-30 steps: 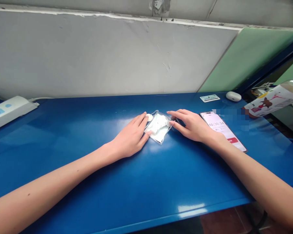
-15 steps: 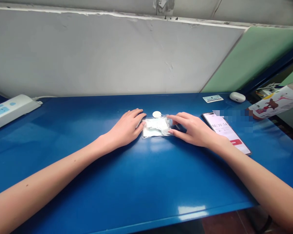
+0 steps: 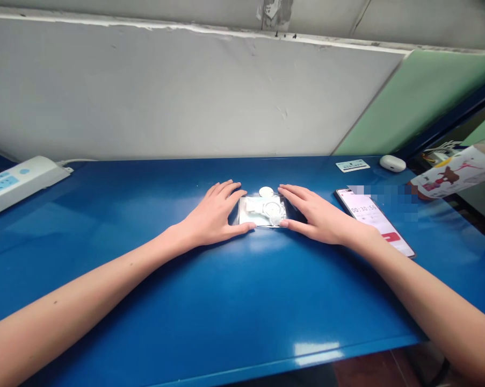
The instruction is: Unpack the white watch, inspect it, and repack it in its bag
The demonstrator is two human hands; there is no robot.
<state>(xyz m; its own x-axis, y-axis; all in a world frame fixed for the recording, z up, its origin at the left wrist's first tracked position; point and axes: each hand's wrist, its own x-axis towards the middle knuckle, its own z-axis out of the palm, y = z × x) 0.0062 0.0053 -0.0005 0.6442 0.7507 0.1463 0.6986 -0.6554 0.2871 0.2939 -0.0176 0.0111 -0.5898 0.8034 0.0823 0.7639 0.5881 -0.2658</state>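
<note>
A small clear plastic pouch [image 3: 262,210] with white contents lies flat on the blue table [image 3: 242,301], near its middle. A white round tag [image 3: 265,191] sits just beyond the pouch. My left hand [image 3: 214,215] rests flat at the pouch's left edge, fingers stretched out, thumb along its near edge. At the pouch's right edge lies my right hand [image 3: 318,215], also flat, its fingers spread and touching the pouch.
A phone [image 3: 374,220] showing a timer lies right of my right hand. Farther back right are a white card [image 3: 349,165] and a white earbud case [image 3: 392,163]. A printed package [image 3: 455,173] leans at the right. A white power strip [image 3: 16,183] sits far left.
The pouch was turned from a slant to lie square between my hands. Both hands now lie flatter against its sides, and the round tag has come free beyond it.
</note>
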